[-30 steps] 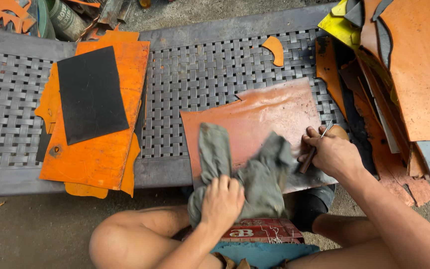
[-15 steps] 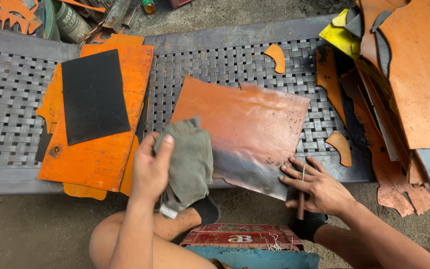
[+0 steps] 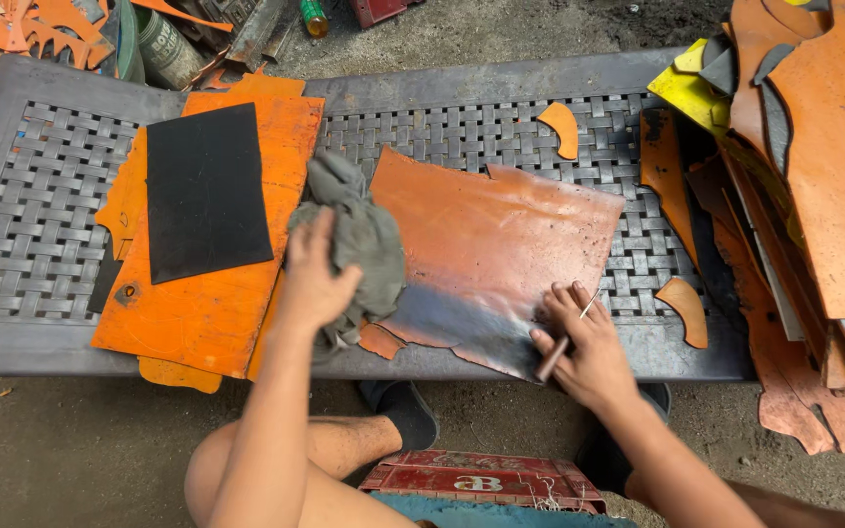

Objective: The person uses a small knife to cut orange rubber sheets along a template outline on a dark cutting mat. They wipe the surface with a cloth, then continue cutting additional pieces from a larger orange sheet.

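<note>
The left hand (image 3: 317, 279), fingers clutching the grey rag (image 3: 359, 240), had swept left off the leather sheet (image 3: 501, 249); right hand (image 3: 589, 342) fingers pinned its near edge, gripping a thin tool (image 3: 561, 344).

Counts on and about the woven bench

Two hands are seen: the left hand (image 3: 313, 279) and the right hand (image 3: 584, 342). One rag (image 3: 359, 230) is gripped in the left; one thin tool (image 3: 561, 342) is held in the right. One brown sheet (image 3: 501, 244) is pinned under the right hand. One black sheet (image 3: 207, 191) is counted left of the rag, upon one orange stack (image 3: 198, 313). Two curved offcuts are counted: one (image 3: 561, 127) beyond the right hand, one (image 3: 687, 308) just right of it. One bench (image 3: 31, 244) is seen.
</note>
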